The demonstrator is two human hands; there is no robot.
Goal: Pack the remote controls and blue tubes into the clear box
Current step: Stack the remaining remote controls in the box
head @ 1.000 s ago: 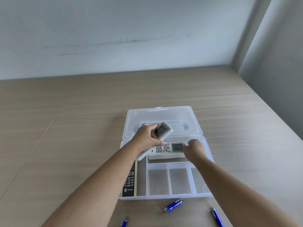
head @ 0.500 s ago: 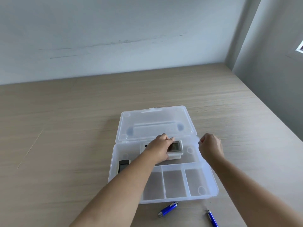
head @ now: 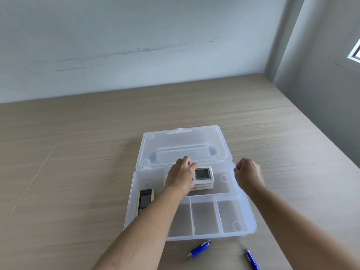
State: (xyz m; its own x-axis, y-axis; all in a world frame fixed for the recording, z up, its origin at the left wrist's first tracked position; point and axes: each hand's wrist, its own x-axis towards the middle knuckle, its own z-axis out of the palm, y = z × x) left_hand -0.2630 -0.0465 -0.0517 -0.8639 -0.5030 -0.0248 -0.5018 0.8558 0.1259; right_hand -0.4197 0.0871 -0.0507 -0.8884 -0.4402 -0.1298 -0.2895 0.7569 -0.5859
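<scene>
The clear box (head: 251,217) lies open on the wooden table, its lid (head: 183,145) flat behind it. In the long back compartment a white remote (head: 203,175) with a grey screen lies on top of another white remote. My left hand (head: 181,175) rests on its left half, fingers over its top. A black and cream remote (head: 145,200) lies in the left compartment, partly hidden by my forearm. My right hand (head: 248,175) is a loose fist above the box's right rim, holding nothing. Two blue tubes (head: 198,249) (head: 251,259) lie on the table in front of the box.
Three small front compartments (head: 203,216) of the box hold nothing. A pale wall stands behind the table and a grey wall (head: 319,94) borders its right side. A window corner (head: 354,51) shows at the far right.
My left hand has laid its white remote on top of the other white remote in the back compartment. My right hand has let go and drawn back to the box's right rim.
</scene>
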